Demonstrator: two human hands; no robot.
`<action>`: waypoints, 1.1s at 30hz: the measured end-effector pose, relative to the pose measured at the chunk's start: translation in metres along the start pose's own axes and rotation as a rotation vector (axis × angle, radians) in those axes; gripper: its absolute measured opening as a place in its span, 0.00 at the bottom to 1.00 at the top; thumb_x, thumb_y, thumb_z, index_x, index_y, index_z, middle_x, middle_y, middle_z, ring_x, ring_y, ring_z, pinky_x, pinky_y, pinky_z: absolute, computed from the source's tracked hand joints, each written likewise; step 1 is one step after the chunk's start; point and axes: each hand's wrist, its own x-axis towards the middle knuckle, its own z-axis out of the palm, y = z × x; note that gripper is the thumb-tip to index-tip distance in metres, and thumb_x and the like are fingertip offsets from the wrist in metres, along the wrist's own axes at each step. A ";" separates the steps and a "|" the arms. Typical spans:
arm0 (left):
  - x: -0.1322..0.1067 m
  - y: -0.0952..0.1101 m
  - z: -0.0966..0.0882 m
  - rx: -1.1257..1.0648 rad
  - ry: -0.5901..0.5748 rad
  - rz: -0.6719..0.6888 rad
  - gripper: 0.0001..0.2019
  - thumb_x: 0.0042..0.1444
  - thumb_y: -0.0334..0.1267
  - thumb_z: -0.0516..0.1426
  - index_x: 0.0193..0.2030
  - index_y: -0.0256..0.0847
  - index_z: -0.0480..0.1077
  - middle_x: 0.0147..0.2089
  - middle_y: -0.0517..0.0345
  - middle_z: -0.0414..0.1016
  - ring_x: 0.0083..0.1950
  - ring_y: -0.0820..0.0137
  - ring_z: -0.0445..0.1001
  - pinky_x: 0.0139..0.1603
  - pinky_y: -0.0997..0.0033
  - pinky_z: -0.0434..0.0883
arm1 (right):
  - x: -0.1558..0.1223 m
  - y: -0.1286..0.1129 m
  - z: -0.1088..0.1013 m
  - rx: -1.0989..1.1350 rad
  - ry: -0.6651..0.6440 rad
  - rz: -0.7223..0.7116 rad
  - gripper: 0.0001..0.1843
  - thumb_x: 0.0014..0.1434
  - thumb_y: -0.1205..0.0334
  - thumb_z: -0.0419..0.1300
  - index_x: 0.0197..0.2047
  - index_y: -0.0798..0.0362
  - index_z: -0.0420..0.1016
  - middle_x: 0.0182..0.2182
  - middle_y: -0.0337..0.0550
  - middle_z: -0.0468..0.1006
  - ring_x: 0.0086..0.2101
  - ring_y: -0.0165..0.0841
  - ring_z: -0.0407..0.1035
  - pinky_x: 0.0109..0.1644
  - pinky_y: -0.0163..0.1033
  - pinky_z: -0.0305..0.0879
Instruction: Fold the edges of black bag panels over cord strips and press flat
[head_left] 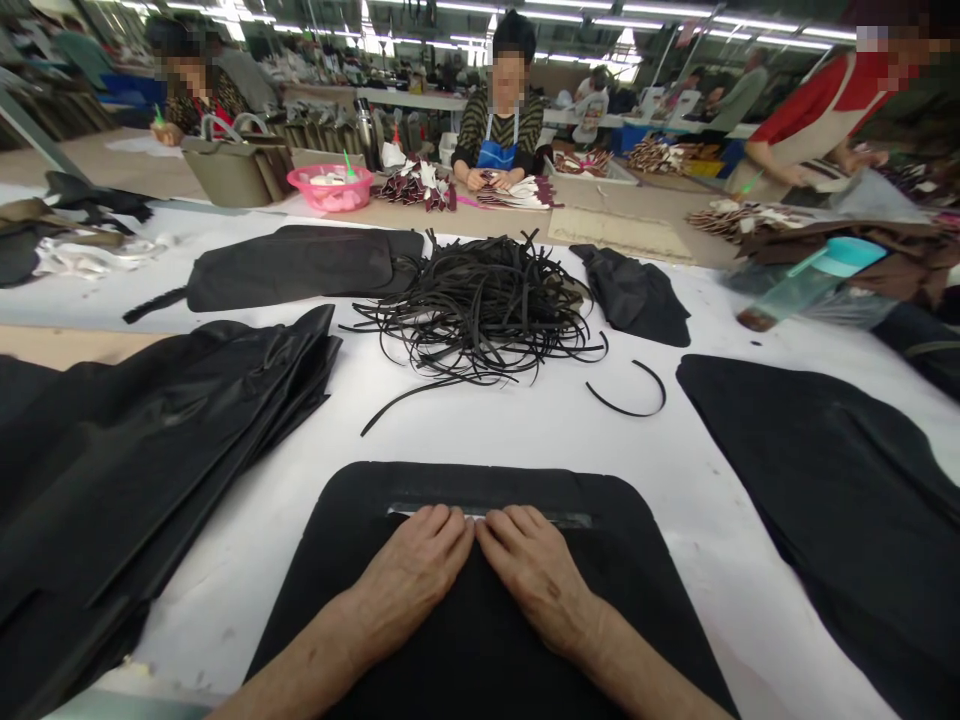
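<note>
A large black panel (480, 640) with rounded corners lies before me on the white-covered table. Near its far edge runs a narrow slot with a pale, shiny strip (577, 520). My left hand (424, 560) and my right hand (532, 570) meet side by side at the middle of this slot, thumbs almost touching. Fingers of both hands are bent and closed on the material along the slot; their tips are partly hidden. Beyond the panel, a tangled heap of thin black strips (487, 310) rests on the table, with one loose curved strip (637, 410) to its right.
Stacked black sheets (150, 460) lie at left, another black panel (832, 480) at right. Farther off are flat black pieces (292, 265), a crumpled black piece (637, 295), a bottle with a turquoise lid (817, 280) and a pink basket (330, 195). Co-workers sit or stand across the table.
</note>
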 end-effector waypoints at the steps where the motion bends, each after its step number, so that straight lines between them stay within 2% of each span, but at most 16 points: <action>1: 0.000 0.000 0.000 -0.002 -0.005 -0.001 0.19 0.56 0.24 0.47 0.56 0.30 0.59 0.49 0.46 0.69 0.48 0.61 0.66 0.50 0.60 0.66 | 0.000 0.001 -0.001 0.002 0.003 -0.007 0.12 0.60 0.72 0.53 0.47 0.59 0.68 0.36 0.46 0.70 0.36 0.37 0.62 0.41 0.42 0.61; 8: -0.022 -0.019 -0.006 -0.014 0.046 -0.009 0.18 0.56 0.22 0.46 0.53 0.32 0.63 0.48 0.48 0.71 0.45 0.64 0.68 0.51 0.63 0.67 | -0.024 0.023 -0.013 -0.054 -0.042 -0.045 0.13 0.61 0.74 0.49 0.47 0.60 0.68 0.36 0.47 0.70 0.34 0.36 0.62 0.39 0.42 0.61; 11: -0.035 -0.027 -0.001 -0.017 0.108 -0.018 0.19 0.55 0.22 0.46 0.52 0.31 0.65 0.47 0.47 0.72 0.47 0.62 0.68 0.52 0.63 0.67 | -0.039 0.034 -0.018 -0.085 -0.054 -0.050 0.14 0.61 0.75 0.47 0.47 0.61 0.68 0.37 0.48 0.71 0.36 0.37 0.63 0.41 0.42 0.61; 15: -0.051 -0.033 0.011 -0.025 0.194 -0.058 0.21 0.55 0.22 0.45 0.54 0.35 0.65 0.48 0.49 0.72 0.50 0.63 0.68 0.55 0.63 0.65 | -0.053 0.045 -0.024 -0.123 -0.025 -0.067 0.17 0.63 0.75 0.42 0.47 0.61 0.69 0.37 0.50 0.72 0.37 0.37 0.64 0.41 0.43 0.63; 20: -0.061 -0.042 0.013 0.041 0.242 -0.012 0.24 0.53 0.22 0.45 0.56 0.41 0.63 0.50 0.54 0.73 0.51 0.65 0.68 0.56 0.67 0.65 | -0.069 0.054 -0.029 -0.178 0.014 -0.049 0.16 0.61 0.77 0.44 0.47 0.63 0.69 0.37 0.52 0.72 0.37 0.38 0.66 0.41 0.43 0.66; 24: -0.068 -0.052 0.018 0.137 0.280 0.034 0.26 0.50 0.23 0.46 0.57 0.40 0.62 0.50 0.55 0.73 0.51 0.65 0.69 0.54 0.71 0.66 | -0.088 0.059 -0.027 -0.200 -0.061 0.053 0.17 0.61 0.76 0.44 0.49 0.63 0.67 0.39 0.53 0.72 0.38 0.39 0.66 0.42 0.44 0.68; 26: -0.072 -0.054 0.026 0.154 0.317 0.035 0.27 0.50 0.23 0.47 0.58 0.40 0.61 0.50 0.55 0.73 0.50 0.66 0.70 0.52 0.73 0.66 | -0.097 0.059 -0.026 -0.180 -0.048 0.131 0.17 0.61 0.76 0.44 0.49 0.62 0.67 0.42 0.53 0.71 0.41 0.39 0.65 0.44 0.43 0.68; 30: -0.078 -0.050 0.042 0.107 0.319 -0.105 0.29 0.52 0.24 0.45 0.62 0.44 0.54 0.50 0.53 0.71 0.51 0.65 0.69 0.54 0.70 0.64 | -0.106 0.054 -0.024 -0.122 0.065 0.320 0.16 0.61 0.76 0.43 0.46 0.60 0.68 0.45 0.54 0.69 0.46 0.39 0.63 0.48 0.43 0.68; 33: -0.080 -0.046 0.044 0.064 0.291 -0.188 0.31 0.52 0.22 0.44 0.63 0.47 0.52 0.51 0.54 0.70 0.52 0.64 0.68 0.56 0.67 0.63 | -0.103 0.049 -0.024 -0.113 0.012 0.353 0.20 0.59 0.77 0.45 0.53 0.58 0.64 0.46 0.53 0.69 0.47 0.40 0.63 0.49 0.44 0.68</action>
